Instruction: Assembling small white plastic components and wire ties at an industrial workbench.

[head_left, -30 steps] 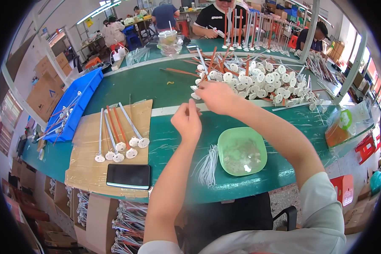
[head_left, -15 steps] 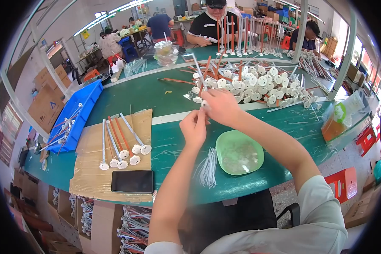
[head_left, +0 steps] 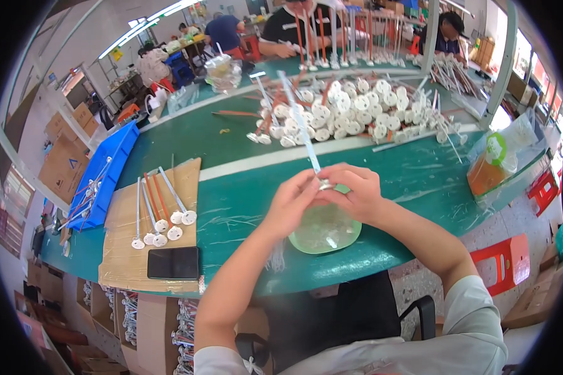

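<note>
Both my hands are raised over a light green bowl [head_left: 325, 242] and meet at the base of a long silver-white rod [head_left: 301, 125]. The rod points up and away, leaning left. My left hand [head_left: 291, 200] has its fingers closed about the rod's lower end from the left. From the right, my right hand [head_left: 356, 190] pinches the same end, where a small pale round disc base [head_left: 324, 184] shows between the fingers. Most of that base is hidden. Small bits lie in the bowl. Beside it, partly behind my left forearm, is a blurred bundle of thin white strands [head_left: 275, 256].
Beyond my hands lies a heap of white disc-ended rods [head_left: 356, 112]. At left, several such rods [head_left: 159, 212] and a black phone [head_left: 172, 263] rest on cardboard [head_left: 119, 262], near a blue tray [head_left: 122, 150]. A plastic bag [head_left: 503, 156] stands right. People work across the table.
Both hands have come back from the heap's near edge to above the bowl. The rod came with them, and my right hand has moved from its shaft down to its base.
</note>
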A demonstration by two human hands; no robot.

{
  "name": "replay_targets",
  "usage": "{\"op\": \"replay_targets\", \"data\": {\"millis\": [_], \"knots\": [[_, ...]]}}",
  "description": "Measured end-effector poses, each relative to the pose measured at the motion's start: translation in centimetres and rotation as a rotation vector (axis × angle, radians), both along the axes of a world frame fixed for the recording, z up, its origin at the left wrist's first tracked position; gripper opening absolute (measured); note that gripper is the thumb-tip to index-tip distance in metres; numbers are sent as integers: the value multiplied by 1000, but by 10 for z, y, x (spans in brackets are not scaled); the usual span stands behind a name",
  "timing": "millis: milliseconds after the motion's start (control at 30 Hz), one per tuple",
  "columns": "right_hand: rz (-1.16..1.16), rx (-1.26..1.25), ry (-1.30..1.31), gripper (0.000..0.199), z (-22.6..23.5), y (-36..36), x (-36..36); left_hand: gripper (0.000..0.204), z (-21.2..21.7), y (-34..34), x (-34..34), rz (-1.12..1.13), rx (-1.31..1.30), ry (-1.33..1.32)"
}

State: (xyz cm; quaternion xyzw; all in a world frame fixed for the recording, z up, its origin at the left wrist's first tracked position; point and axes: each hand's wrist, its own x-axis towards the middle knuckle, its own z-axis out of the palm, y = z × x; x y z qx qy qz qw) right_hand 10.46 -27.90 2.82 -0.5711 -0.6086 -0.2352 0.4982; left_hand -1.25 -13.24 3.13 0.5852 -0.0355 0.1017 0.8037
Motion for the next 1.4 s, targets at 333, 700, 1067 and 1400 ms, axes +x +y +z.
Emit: {"op": "replay_targets", "data": {"millis": [333,700,1067,1400], "knots": [[-30,137,-225,29,9,-6,5,32,-4,4,-2,2,43,-27],[-60,165,-336,28,11,-8,-3,41,5,9,-10,97,98,-42],[-2,78,-190,21,7,-5,-2,47,6,12,-3,84,127,24],[-43,-309,75,16,-3,-2,-1,42,8,37,-1,237,88,-79]]}}
